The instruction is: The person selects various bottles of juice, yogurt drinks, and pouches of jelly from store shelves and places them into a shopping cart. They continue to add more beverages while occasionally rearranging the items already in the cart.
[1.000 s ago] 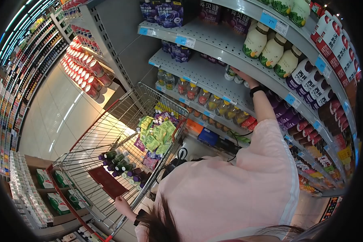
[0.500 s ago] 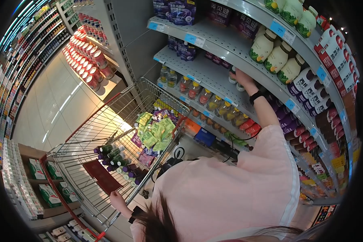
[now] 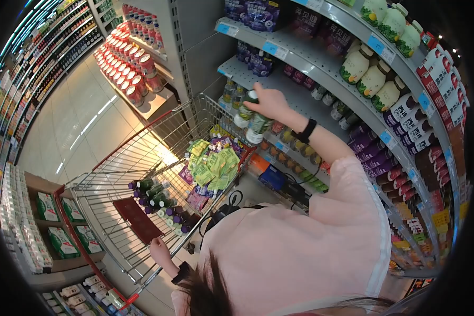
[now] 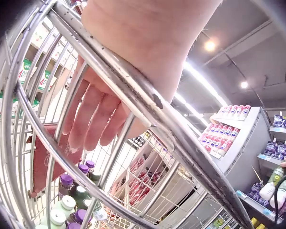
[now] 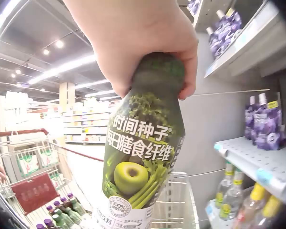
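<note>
My right hand (image 3: 273, 104) grips two green juice bottles (image 3: 259, 128) by their necks, above the far end of the shopping cart (image 3: 106, 158) beside the shelf. In the right wrist view, the front juice bottle (image 5: 142, 143) shows a green apple and celery on its label; the hand (image 5: 143, 43) covers its top, and the second is hidden. My left hand (image 4: 97, 112) hangs over the cart's metal rail, fingers loosely extended down inside. Below it, bottles with purple and pale caps (image 4: 66, 202) lie in the cart. Green and purple pouches (image 3: 216, 166) are heaped at the far end.
Curved grey shelves (image 3: 300, 55) on the right carry cream-coloured bottles (image 3: 373, 79), purple pouches (image 3: 253, 15) and purple bottles (image 3: 371, 152). A lit display of red-and-white cans (image 3: 125, 73) stands beyond the cart. Boxes with green packs (image 3: 63, 242) stand at left.
My right hand has come out of the shelf, moving left with two juice bottles, and is now over the cart's far end. The left hand stays at the cart's rail.
</note>
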Motion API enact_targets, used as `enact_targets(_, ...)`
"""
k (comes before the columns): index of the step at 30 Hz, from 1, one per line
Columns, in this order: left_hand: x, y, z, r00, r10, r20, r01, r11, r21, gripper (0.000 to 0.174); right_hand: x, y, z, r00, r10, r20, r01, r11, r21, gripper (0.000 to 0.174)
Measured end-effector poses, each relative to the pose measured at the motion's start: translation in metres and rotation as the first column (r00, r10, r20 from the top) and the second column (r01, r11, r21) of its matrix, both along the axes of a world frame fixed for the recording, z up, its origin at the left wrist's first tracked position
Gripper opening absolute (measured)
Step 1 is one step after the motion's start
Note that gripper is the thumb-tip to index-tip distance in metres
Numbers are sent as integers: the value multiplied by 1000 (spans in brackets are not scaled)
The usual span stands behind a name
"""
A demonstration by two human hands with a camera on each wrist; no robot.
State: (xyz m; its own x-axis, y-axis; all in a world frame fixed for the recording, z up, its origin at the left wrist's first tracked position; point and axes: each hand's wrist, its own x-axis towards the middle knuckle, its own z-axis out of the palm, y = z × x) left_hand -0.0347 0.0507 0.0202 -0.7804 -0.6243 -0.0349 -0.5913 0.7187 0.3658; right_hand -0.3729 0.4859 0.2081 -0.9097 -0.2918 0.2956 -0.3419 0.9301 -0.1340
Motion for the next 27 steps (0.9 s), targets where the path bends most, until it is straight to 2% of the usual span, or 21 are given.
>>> enact_targets(3, 3, -1, -5, 1000, 12, -21, -12, 1000, 2, 21, -2, -63, -17, 986, 134, 102, -138, 990, 33, 51)
enact_targets(5, 9, -4, -3, 997, -29, -67, 32, 999, 38, 22, -1, -101, -36, 979, 196, 56, -197, 980, 16, 50)
enact_targets(7, 19, -5, 8, 993, 70, -96, -62, 995, 80, 22, -1, -136, -62, 960, 278, 23, -278, 961, -9, 49)
enact_targets(8, 24, -8, 19, 994, 100, -33, -99, 994, 44, 23, -3, -153, -78, 950, 312, -9, -313, 950, -16, 49)
enact_targets(9, 32, -12, 21, 989, 128, -67, -129, 992, -9, 22, -6, -169, -91, 947, 320, 31, -319, 948, -8, 50)
enact_targets(11, 50, -26, 20, 979, 163, -123, -160, 987, 29, 22, -5, -202, -111, 935, 337, 113, -340, 940, 7, 52)
enact_targets(14, 51, -25, 20, 985, 125, -120, -117, 991, 71, 22, -9, -247, -150, 915, 345, 209, -354, 935, 9, 56)
enact_targets(15, 49, -25, 17, 998, 39, -57, -37, 999, 23, 23, -11, -261, -163, 909, 348, 229, -361, 932, 17, 56)
enact_targets(16, 43, -21, 24, 999, 39, 36, -41, 998, 54, 24, -7, -275, -172, 908, 343, 241, -361, 932, 33, 56)
enact_targets(17, 41, -19, 19, 991, 5, 135, -3, 1000, -9, 25, -5, -288, -182, 904, 343, 256, -363, 931, 35, 56)
enact_targets(19, 35, -17, 20, 983, 7, 183, -11, 1000, 21, 26, -8, -313, -212, 901, 332, 279, -358, 933, 46, 56)
enact_targets(20, 34, -19, 19, 988, -18, 153, 18, 1000, 2, 24, -10, -325, -232, 916, 317, 245, -332, 943, 22, 55)
enact_targets(23, 36, -20, 15, 994, -68, 88, 71, 997, -31, 20, -3, -353, -269, 915, 285, 287, -290, 957, -26, 56)
enact_targets(24, 35, -21, 14, 994, -67, 81, 70, 997, -33, 18, 0, -361, -287, 916, 267, 299, -276, 961, -12, 54)
enact_targets(26, 34, -23, 14, 996, -77, 42, 79, 996, -49, 15, 13, -370, -318, 938, 272, 216, -288, 956, 46, 53)
enact_targets(27, 33, -23, 15, 995, -52, 86, 54, 998, -17, 15, 22, -374, -329, 946, 273, 173, -288, 955, 71, 52)
